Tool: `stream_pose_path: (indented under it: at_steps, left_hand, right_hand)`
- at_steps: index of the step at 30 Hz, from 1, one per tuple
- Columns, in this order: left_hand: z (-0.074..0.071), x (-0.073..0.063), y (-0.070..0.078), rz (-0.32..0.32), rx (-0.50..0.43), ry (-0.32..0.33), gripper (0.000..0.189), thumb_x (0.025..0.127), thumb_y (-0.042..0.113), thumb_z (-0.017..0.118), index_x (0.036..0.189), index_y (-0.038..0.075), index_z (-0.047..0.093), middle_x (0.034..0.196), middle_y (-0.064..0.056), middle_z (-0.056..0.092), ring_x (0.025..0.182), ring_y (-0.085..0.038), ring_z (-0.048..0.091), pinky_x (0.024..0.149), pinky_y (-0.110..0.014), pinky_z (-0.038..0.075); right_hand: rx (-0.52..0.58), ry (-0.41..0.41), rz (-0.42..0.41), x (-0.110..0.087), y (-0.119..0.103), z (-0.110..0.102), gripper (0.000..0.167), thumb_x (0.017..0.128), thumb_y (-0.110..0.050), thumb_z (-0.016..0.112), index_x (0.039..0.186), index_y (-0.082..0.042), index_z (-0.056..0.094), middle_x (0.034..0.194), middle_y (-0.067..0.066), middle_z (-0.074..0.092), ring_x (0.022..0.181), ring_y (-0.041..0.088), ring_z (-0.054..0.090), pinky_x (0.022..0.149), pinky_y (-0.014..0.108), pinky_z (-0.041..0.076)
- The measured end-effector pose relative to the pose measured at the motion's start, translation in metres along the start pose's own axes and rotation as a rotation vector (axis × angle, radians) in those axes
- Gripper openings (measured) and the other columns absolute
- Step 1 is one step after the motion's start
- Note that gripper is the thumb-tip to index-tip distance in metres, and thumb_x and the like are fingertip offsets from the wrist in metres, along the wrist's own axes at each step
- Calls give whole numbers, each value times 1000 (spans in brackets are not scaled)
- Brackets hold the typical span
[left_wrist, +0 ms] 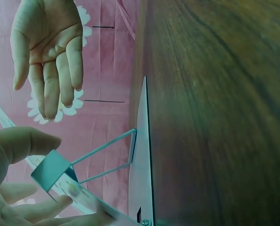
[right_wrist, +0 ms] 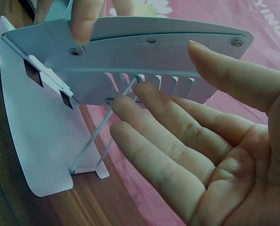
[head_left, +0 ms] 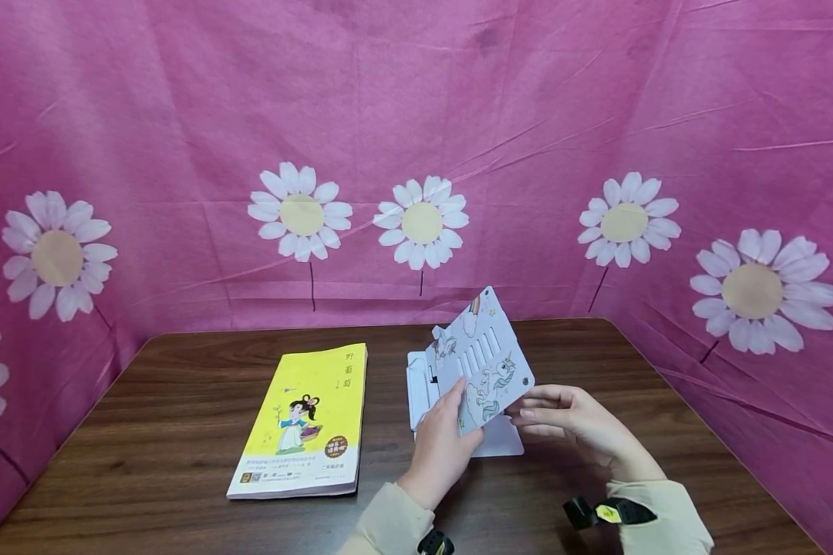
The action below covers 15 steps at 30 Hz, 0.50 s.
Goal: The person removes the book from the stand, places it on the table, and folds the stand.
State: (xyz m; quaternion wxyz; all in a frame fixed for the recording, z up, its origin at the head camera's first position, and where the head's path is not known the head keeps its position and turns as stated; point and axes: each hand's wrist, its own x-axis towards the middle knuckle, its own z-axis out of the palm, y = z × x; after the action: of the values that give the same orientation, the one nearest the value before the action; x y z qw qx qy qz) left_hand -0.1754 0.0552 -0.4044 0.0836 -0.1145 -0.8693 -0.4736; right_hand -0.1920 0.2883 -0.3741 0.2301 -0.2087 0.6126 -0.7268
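Observation:
A white metal book stand with a unicorn print stands on the table, its printed panel (head_left: 489,331) tilted up over a flat base plate (head_left: 507,443). My left hand (head_left: 444,447) grips the panel's near left edge, thumb on the printed face and fingers behind. Beside a small folded ledge (left_wrist: 53,169), the left thumb (left_wrist: 29,141) shows close up. Behind the panel, my right hand (head_left: 576,424) is held with relaxed fingers, palm towards the stand. Its fingertips (right_wrist: 126,108) overlap the thin wire strut (right_wrist: 92,141) that runs between slotted panel back and base.
A yellow book (head_left: 305,416) with a cartoon girl on its cover lies flat, left of the stand. The dark wooden table (head_left: 166,432) ends at a pink cloth (head_left: 514,92) with white daisies. Black straps circle both wrists.

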Motion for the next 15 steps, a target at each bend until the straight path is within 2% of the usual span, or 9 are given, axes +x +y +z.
stream_pose_path:
  at_steps: [3,7,13,15]
  left_hand:
    - [0,-1,2,26,32,15,72,76,3,70,145,5,49,139,-15,59,123,-30,60,98,-49,49]
    - [-1,-2,3,37,29,16,72,75,-1,70,144,4,50,138,-16,59,123,-31,59,98,-48,50]
    - [-5,0,4,16,-28,-2,68,78,-3,68,143,3,50,140,-17,57,126,-31,57,102,-49,48]
    - [-7,1,4,2,-53,-12,67,79,-3,67,143,3,50,141,-18,56,127,-32,56,103,-50,47]
  right_hand:
    - [-22,-1,-7,1,1,0,30,101,1,48,119,-16,65,116,4,73,108,20,70,94,35,55]
    - [-64,29,-6,1,1,1,30,101,0,49,121,-15,65,116,3,73,108,20,70,93,35,55]
    - [-126,82,1,2,1,3,38,101,-2,51,136,11,50,116,2,73,107,20,71,93,37,56]
    - [-144,93,3,2,1,3,36,101,-3,51,135,7,53,115,1,73,107,20,71,93,37,56]
